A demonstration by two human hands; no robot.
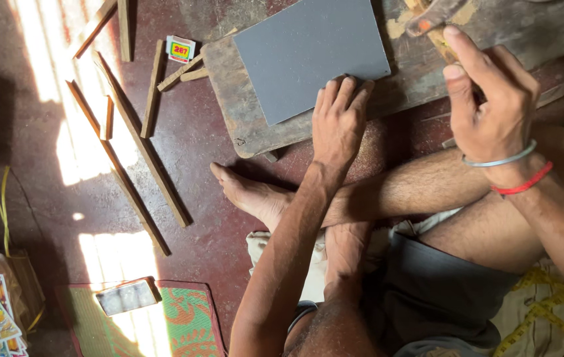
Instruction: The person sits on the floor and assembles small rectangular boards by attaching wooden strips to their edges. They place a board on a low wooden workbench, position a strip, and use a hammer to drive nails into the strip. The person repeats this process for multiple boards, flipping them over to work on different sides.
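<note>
Crossed legs nearest, on the floor; left hand [338, 119] lies flat, fingers spread, pinning grey sheet [308, 56] to worn board [255, 125]; right hand [490, 99] clenched around wooden tool [431, 16]; sheet looks unmarked, so work seems barely begun; sheet's near corner overhangs nothing; loose sticks [133, 152] crowd the left side.

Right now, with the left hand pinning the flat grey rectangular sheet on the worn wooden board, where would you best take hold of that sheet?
Probably the far right corner of the grey sheet. It lies flat on the wooden board, and the left hand covers its near edge. Come from the right, slide fingertips under the free edge, then pinch.
</note>
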